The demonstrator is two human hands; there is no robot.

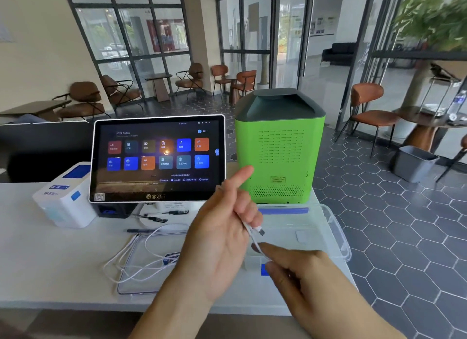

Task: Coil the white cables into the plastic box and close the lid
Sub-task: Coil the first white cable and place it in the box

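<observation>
1. The white counter (50, 263) carries everything. The green machine (279, 146) at its far edge serves as the landmark for what follows.
2. The touchscreen terminal (158, 159) stands just left of the green machine, with a white receipt printer (64, 197) further left.
3. The clear plastic box (336, 227) sits directly in front of the green machine, open. Its lid (141, 283) lies flat on the counter well to the left and nearer the person.
4. The left hand (214, 247) is raised in front of the green machine. Its fingers curl around a white cable (254, 237) near the plug end, with the index finger pointing up.
5. The right hand (300, 268), nearer than the box, pinches the same cable just below the plug.
6. More white cable (131, 260) trails in loose loops across the lid.
7. Risk: I judge that winding from here could drag those loops and shift the light lid, or pull them into a knot. A springy coil might also lift above the box rim and stop the lid from seating.
</observation>
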